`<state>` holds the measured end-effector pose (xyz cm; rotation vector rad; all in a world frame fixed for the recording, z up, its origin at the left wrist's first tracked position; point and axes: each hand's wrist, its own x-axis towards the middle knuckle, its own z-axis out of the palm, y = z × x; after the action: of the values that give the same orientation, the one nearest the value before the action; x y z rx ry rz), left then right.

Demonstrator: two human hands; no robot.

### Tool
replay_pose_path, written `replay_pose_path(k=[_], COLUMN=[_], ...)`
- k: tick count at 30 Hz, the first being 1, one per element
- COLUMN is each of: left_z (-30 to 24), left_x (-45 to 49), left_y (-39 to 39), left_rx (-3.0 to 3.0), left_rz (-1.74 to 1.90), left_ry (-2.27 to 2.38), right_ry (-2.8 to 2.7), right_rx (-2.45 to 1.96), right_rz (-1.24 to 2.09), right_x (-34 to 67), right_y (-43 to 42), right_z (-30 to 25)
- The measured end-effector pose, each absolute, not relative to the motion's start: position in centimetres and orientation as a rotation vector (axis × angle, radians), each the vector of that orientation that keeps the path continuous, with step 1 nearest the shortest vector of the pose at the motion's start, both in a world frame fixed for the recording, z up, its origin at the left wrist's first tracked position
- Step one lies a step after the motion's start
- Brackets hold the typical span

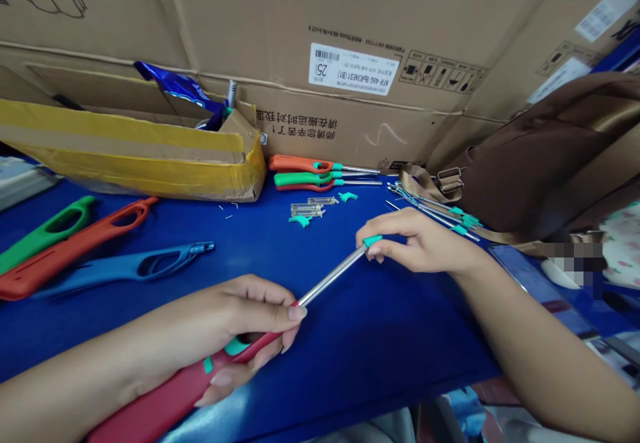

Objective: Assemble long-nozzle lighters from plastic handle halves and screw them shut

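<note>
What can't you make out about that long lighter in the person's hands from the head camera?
Head view:
The red lighter handle runs off the bottom edge.
The left hand hides where the steel tube meets the handle.
The right hand hides part of the teal tip.
The small clear parts beyond are too small to identify.

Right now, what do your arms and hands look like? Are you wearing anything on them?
My left forearm and right forearm are bare, with no sleeves. My left hand and right hand have no gloves, and I can't see any rings or a watch. My fingernails are fairly long, with rounded tips.
</note>
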<state>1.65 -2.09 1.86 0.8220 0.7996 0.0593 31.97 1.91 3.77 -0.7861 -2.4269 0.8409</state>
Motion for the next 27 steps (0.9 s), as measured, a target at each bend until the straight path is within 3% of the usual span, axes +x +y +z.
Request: replay_pose_path(k=[12, 19, 27], left_z=[1.5, 1.9, 2.1], left_x=[1.7, 0.5, 0.3], left_y=[-1.9, -0.1, 0.1], left_rx=[0.946, 1.563, 2.313], left_rz=[0.065, 0.094, 0.060], left_ry=[0.849, 1.114, 1.224], right_ry=[-2.423, -2.548, -2.640], right_rx=[-0.834, -0.882, -0.810], right_rz=[0.931, 0.418, 0.075], right_x=[31.7, 31.4, 31.6], right_y=[2.0, 2.9, 2.9], right_z=[3.3, 1.7, 0.8])
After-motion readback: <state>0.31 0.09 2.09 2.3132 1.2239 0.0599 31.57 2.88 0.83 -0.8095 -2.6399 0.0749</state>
